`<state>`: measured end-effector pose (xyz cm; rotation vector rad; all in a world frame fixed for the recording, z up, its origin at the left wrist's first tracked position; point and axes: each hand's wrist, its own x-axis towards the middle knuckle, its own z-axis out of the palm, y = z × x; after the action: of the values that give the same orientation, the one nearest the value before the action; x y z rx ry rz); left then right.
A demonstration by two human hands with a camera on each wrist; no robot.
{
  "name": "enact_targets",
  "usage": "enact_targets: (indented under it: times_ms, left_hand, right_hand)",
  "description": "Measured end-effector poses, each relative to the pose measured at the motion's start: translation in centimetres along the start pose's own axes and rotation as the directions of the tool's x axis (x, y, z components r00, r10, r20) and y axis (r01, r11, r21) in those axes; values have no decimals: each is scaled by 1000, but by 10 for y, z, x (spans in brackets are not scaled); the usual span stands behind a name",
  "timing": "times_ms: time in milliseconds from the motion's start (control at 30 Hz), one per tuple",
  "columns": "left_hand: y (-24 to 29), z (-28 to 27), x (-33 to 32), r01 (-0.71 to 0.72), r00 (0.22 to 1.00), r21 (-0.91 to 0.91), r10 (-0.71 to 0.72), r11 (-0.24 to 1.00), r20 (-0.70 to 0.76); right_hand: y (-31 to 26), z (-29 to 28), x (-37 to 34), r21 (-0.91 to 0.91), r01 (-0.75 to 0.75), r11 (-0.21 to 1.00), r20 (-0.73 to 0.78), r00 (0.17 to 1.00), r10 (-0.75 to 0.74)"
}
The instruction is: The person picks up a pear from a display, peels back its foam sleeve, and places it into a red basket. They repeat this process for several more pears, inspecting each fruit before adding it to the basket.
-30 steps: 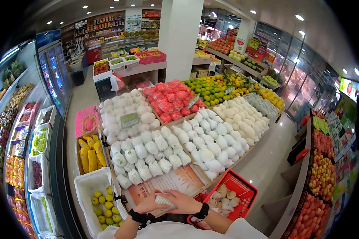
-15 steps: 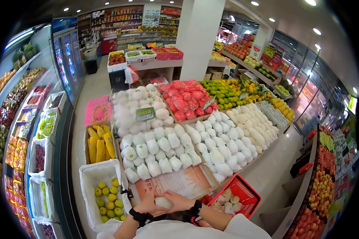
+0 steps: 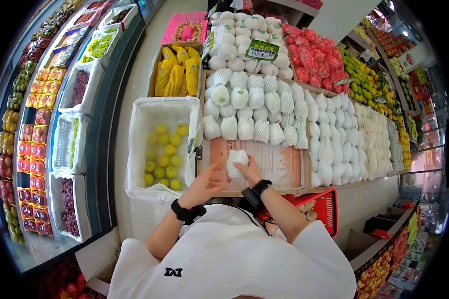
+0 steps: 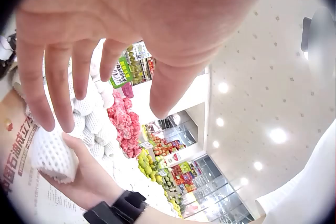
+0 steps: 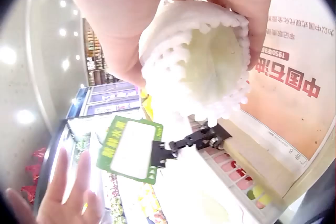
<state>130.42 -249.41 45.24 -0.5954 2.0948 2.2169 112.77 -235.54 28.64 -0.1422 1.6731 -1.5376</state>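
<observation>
In the head view a fruit in a white foam net (image 3: 237, 163) is gripped by my right hand (image 3: 250, 173), above the printed sheet (image 3: 279, 167). The right wrist view shows thumb and fingers round the netted fruit (image 5: 197, 61), its pale green end uncovered. My left hand (image 3: 207, 185) is just left of the fruit, fingers spread and apart from it. Up close in the left wrist view, the left palm (image 4: 142, 14) has its fingers extended and holds nothing. Rows of netted fruit (image 3: 257, 102) lie behind the sheet.
A white-lined crate of yellow-green fruit (image 3: 135, 144) stands at the left, with yellow-netted fruit (image 3: 176, 74) behind it. A red basket (image 3: 328, 212) is at my right. A green price sign (image 5: 129, 148) on a black clip projects near the right hand.
The head view has tilted down and turned. My left hand has come away from the netted fruit, which both hands touched before; the right hand keeps hold of it.
</observation>
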Motion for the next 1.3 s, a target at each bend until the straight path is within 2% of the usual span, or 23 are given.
enact_targets:
  times_ms: [100, 167, 233, 267, 333, 367, 433, 500, 600, 667, 800, 867, 900, 967, 1000, 1033, 1067, 1100, 1133, 1167, 1200, 1233, 1300]
  left_hand:
    - [-21, -10, -12, 30, 999, -4, -30, 1000, -24]
    - [-21, -11, -19, 38, 998, -15, -39, 999, -46]
    - [-20, -13, -25, 58, 995, -52, -61, 997, -73]
    - [-20, -14, -27, 63, 995, -50, -66, 997, -73]
    - [-21, -17, -31, 89, 989, -18, -90, 996, -113]
    - [-24, -19, -32, 96, 989, -15, -97, 995, -113]
    - [-32, -20, -33, 113, 984, -17, -114, 994, -135]
    - [-44, -22, -31, 119, 984, -53, -125, 991, -125]
    - [-46, -22, -27, 124, 985, -75, -132, 989, -112]
    - [-44, -20, -24, 129, 986, -55, -135, 990, -102]
    - [-33, -14, -14, 121, 992, -3, -121, 993, -20]
    - [-26, -10, -7, 131, 991, 40, -133, 991, 31]
    - [-24, -9, -2, 152, 987, 73, -156, 986, 46]
    - [-22, -2, 3, 186, 977, 113, -195, 976, 81]
    - [-20, 2, 10, 161, 979, 95, -171, 982, 110]
    - [-16, 5, 19, 133, 979, 82, -144, 988, 146]
    - [-11, 10, 27, 122, 974, 147, -147, 982, 171]
    - [-5, 17, 33, 109, 967, 212, -153, 971, 203]
    - [-1, 25, 40, 109, 957, 174, -151, 979, 249]
    - [-3, 33, 47, 136, 944, 116, -164, 984, 286]
    - [-4, 41, 52, 88, 934, 121, -124, 989, 336]
    - [-4, 49, 58, 43, 917, 115, -85, 992, 390]
    - [-2, 70, 65, 61, 896, 166, -127, 984, 426]
  right_hand:
    - [-13, 39, 16, -228, 18, 973, -108, 993, -44]
    - [4, 58, 38, -432, 37, 901, -112, 989, -94]
    - [19, 81, 51, -295, 161, 942, -109, 974, -201]
    - [29, 90, 60, -292, 158, 943, -108, 975, -196]
    - [38, 105, 74, -314, 247, 917, -222, 920, -324]
    - [38, 110, 77, -308, 242, 920, -223, 922, -317]
    - [35, 117, 78, -445, 181, 877, -315, 885, -343]
    - [28, 116, 76, -479, 243, 844, -263, 877, -402]
    - [31, 112, 84, -544, 198, 816, -224, 902, -368]
    - [28, 111, 84, -709, 111, 696, -203, 913, -353]
    - [34, 99, 87, -757, 96, 647, -183, 918, -351]
    - [33, 85, 81, -690, 189, 699, -124, 920, -371]
    - [32, 74, 80, -686, 176, 706, -142, 919, -368]
    - [20, 48, 65, -473, 318, 822, -137, 895, -425]
    - [2, 34, 47, -468, 381, 797, -212, 828, -520]
    - [-4, 18, 36, -239, 331, 913, -300, 869, -394]
    - [-4, -4, 26, -209, 302, 930, -393, 845, -362]
    - [-1, -31, 11, -99, 325, 941, -453, 827, -333]
    - [14, -65, 8, -55, 397, 916, -539, 761, -361]
    - [4, -93, -19, 83, 408, 909, -642, 720, -265]
    - [-14, -117, -55, 247, 438, 864, -709, 690, -146]
    - [-19, -143, -86, 339, 488, 804, -791, 610, -37]
    - [6, -200, -135, 400, 627, 669, -888, 446, 113]
